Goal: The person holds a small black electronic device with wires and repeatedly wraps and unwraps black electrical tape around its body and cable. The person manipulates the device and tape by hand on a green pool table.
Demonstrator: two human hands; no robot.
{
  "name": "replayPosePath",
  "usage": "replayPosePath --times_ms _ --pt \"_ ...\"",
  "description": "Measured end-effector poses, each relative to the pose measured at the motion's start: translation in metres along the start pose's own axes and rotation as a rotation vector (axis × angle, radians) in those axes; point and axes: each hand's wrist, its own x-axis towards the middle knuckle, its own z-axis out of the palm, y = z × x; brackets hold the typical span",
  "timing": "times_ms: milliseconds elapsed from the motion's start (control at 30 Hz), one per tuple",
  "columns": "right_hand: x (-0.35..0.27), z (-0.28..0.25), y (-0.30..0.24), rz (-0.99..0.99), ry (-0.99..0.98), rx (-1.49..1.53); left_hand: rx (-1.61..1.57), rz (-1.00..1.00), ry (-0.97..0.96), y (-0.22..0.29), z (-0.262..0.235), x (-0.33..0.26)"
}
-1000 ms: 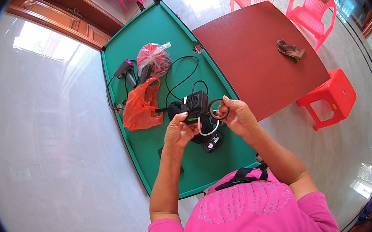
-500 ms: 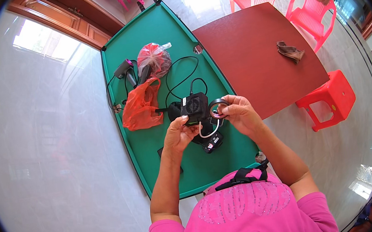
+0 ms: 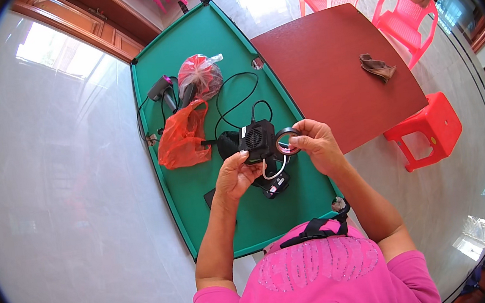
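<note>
My left hand (image 3: 237, 175) grips the lower left corner of a black box-shaped device (image 3: 257, 139) with a round fan grille on top. A thin black cable runs from its far side, and a short white cable (image 3: 275, 175) loops below it. Between the thumb and fingers of my right hand (image 3: 319, 144) is a roll of black tape (image 3: 287, 141), held up close to the device's right side. Under the device lie black straps and a small black unit (image 3: 276, 187), partly hidden by it.
These lie on a green pool table (image 3: 287, 224). Farther off are an orange plastic bag (image 3: 178, 141), a hair dryer (image 3: 161, 89) and a clear bag with red contents (image 3: 201, 75). A brown table (image 3: 329, 75) with a crumpled brown cloth (image 3: 378, 68) adjoins on the right, beside a red stool (image 3: 428, 130).
The device and the tape roll have shifted very slightly right with my hands. Both grips look the same.
</note>
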Motion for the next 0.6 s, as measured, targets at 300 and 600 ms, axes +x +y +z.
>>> replayPosePath --times_ms 300,600 --pt "-0.007 0.007 -0.002 -0.029 0.07 -0.044 0.034 0.013 0.031 0.0 -0.003 0.004" --pt "-0.005 0.002 0.008 0.027 0.229 0.188 0.031 0.02 0.068 0.0 -0.006 0.006"
